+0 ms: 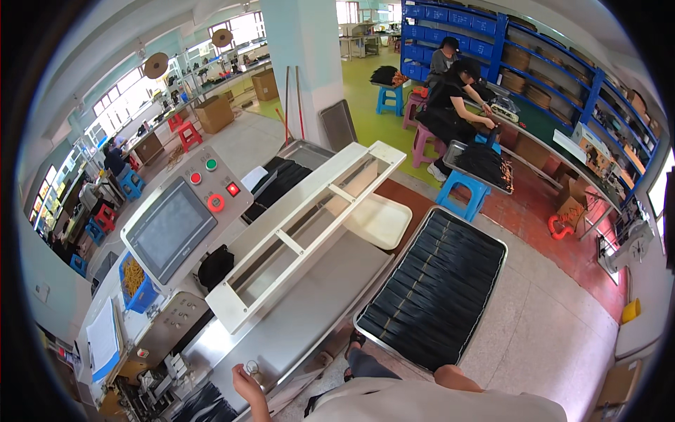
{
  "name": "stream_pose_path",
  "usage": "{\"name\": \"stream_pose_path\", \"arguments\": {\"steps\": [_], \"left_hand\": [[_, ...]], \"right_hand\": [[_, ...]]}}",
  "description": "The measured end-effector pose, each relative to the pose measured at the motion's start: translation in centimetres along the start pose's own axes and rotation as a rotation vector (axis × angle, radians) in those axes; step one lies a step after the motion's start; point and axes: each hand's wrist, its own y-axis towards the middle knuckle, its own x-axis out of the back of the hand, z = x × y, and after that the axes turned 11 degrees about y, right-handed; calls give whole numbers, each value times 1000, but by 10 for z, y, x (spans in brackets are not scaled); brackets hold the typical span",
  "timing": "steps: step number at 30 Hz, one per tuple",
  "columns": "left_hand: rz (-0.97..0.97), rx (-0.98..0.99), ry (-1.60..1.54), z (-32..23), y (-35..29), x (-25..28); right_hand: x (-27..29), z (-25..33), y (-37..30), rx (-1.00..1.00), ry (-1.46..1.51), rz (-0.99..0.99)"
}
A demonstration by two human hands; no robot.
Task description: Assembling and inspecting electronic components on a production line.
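My left hand (247,385) is low in the view, over the edge of the machine's steel table (309,299). Its fingers are loosely bent and apart, with nothing seen in them. Beside it is a small round metal fitting (253,367); whether they touch I cannot tell. Dark thin strands or cables (204,404) lie in a bunch left of that hand. Part of my bare right arm (455,378) shows at the near end of a metal tray (501,281); my right hand is out of sight. Several rows of tied black cable bundles (429,288) fill this tray.
A control panel with a dark screen (172,228) and a white slotted frame (309,235) stand over the table. Nearby are a cream tray (380,221) and a blue basket (144,292). Two co-workers sit beyond, near a blue stool (464,193) bearing another tray.
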Motion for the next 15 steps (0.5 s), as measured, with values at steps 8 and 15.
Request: {"name": "stream_pose_path", "arguments": {"steps": [8,15], "left_hand": [[77,95,-303,11,2,-8],[358,749,-1312,-19,11,0]], "right_hand": [[8,8,-11,-138,-13,184],[10,3,-20,-76,80,-37]]}}
